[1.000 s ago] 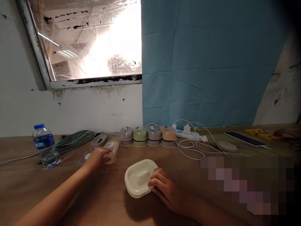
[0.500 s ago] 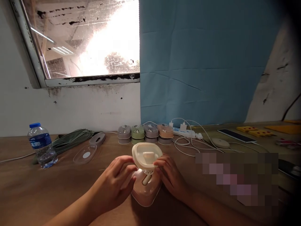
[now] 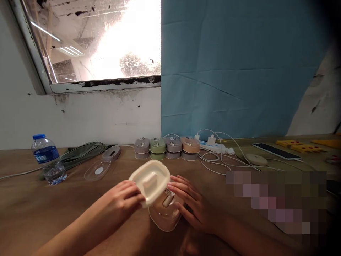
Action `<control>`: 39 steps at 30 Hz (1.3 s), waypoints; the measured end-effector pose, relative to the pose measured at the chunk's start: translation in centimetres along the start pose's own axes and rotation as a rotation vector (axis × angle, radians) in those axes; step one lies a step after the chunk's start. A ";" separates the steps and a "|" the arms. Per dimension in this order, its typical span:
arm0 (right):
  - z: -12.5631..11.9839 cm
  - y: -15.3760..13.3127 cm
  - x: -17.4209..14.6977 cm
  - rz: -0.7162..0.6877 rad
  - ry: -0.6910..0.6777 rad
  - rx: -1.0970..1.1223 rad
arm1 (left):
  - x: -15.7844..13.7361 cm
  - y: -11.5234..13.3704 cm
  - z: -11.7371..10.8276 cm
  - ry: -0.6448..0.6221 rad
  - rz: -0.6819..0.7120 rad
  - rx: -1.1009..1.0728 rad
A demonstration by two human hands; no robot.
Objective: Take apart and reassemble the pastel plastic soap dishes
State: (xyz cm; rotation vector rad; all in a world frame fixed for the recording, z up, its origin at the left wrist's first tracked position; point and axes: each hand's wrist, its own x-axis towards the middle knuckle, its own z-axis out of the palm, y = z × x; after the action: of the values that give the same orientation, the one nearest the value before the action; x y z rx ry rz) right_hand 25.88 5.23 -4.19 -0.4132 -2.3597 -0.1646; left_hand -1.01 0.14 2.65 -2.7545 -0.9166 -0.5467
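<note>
My left hand [image 3: 121, 201] grips the near-left edge of a cream, rounded, shallow piece [image 3: 161, 174] that looks like a container lid with a raised block in its middle. It is held tilted in the air. My right hand [image 3: 195, 204] has its fingers stretched out and apart at the right edge of the cream piece; fingertips seem to touch or nearly touch it. Below and partly hidden by both stands a pinkish container [image 3: 165, 217] with a clear, glossy top and a small oval handle [image 3: 168, 201].
Several lidded containers [image 3: 157, 147] line the wall. At left are a water bottle [image 3: 49, 160], a dark green cloth [image 3: 82, 154], a clear lid [image 3: 97, 170] and a grey lid [image 3: 112, 153]. Cables, a power strip [image 3: 213, 146] and a phone [image 3: 275, 152] lie at right; one patch is pixelated.
The cream piece has moved left and turned, now tilted in my left hand. My right hand's fingers have straightened from its edge. The pinkish container stays in place; the view has shifted slightly.
</note>
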 end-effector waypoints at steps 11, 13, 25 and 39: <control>-1.0 -0.6 0.3 -0.117 -0.198 0.013 | -0.1 -12.1 5.7 -0.067 -0.607 0.005; -0.9 -0.7 0.2 -0.090 -0.201 0.046 | 0.6 -13.8 7.1 -0.100 -0.655 0.023; 0.2 -0.2 -0.3 0.069 -0.152 0.091 | 2.4 -19.6 10.6 -0.112 -0.730 0.049; -0.5 -0.4 0.0 0.175 -0.299 0.139 | 4.6 -8.8 4.0 0.124 -0.314 -0.149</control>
State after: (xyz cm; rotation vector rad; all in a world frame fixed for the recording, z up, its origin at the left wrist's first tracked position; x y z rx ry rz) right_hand 26.04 4.77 -3.83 -0.6080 -2.5903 0.1528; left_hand -1.79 10.72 1.32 -2.6785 -1.3372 -0.8586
